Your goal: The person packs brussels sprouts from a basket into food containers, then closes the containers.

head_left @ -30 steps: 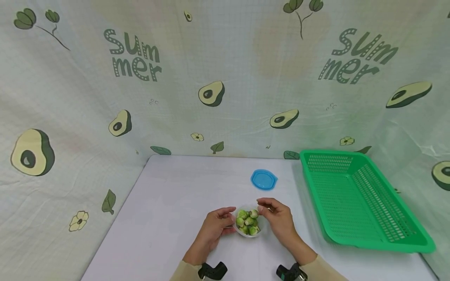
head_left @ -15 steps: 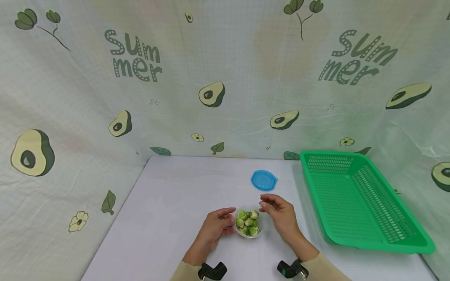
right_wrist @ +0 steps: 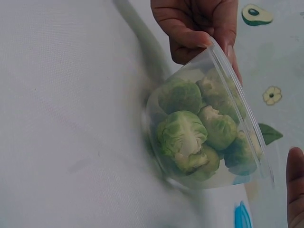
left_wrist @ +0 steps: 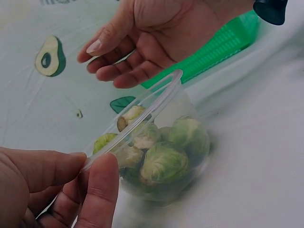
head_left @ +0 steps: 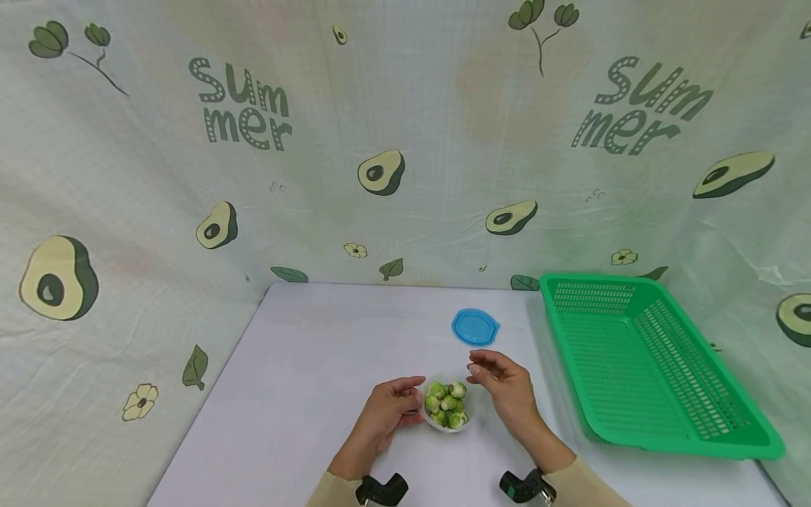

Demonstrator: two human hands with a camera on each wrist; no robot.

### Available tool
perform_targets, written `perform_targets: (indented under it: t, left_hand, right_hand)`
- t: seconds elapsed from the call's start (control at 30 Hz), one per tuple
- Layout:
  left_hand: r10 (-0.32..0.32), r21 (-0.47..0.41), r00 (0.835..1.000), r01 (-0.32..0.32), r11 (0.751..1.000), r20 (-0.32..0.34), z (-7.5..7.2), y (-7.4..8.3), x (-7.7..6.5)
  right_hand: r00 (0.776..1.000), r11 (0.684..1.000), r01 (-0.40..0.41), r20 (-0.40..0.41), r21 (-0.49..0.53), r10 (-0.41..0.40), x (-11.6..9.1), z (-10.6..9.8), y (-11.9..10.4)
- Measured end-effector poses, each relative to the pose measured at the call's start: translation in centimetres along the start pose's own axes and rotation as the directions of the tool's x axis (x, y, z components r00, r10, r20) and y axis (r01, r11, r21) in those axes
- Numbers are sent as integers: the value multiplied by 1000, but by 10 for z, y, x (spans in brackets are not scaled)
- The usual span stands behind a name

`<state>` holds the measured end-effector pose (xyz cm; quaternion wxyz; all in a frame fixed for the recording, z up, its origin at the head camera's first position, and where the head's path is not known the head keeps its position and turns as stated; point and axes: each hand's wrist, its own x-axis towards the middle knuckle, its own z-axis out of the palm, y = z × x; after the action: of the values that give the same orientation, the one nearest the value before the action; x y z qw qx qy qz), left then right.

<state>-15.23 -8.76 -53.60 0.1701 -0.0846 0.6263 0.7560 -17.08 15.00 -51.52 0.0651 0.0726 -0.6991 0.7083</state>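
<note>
A clear plastic bowl (left_wrist: 183, 107) holds several Brussels sprouts (left_wrist: 164, 164) and stands on the white table. My left hand (head_left: 394, 410) pinches its rim from the left, the thumb above and a finger below, as the left wrist view shows. On the other side, my right hand (head_left: 509, 389) hovers just off the rim with relaxed, slightly bent fingers and nothing in them. The right wrist view shows the sprouts (right_wrist: 187, 133) through the bowl's side, with the left hand (right_wrist: 202, 23) at the rim.
A blue plastic lid (head_left: 475, 327) lies on the table (head_left: 329, 338) beyond the bowl. To the right sits a large green plastic basket (head_left: 690, 445). A curtain (head_left: 304, 183) printed with avocados hangs behind the table and along its sides.
My right hand has drawn back from the bowl's rim, up and slightly right, then stayed there. The left hand keeps its grip on the rim.
</note>
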Motion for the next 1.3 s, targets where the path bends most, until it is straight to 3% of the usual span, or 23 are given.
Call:
perform_targets:
  t: [0.77,1.3]
  left_hand:
    - [1,3,1000,-1,1000,19,-1,2,-2]
    - [-7,52,1000,7,999,14,-1,5,-1]
  right_hand:
    - [1000,1000,-24,-11,-3,24,-2,2,2]
    - [998,998,-55,-26,0,55,-3,0,0]
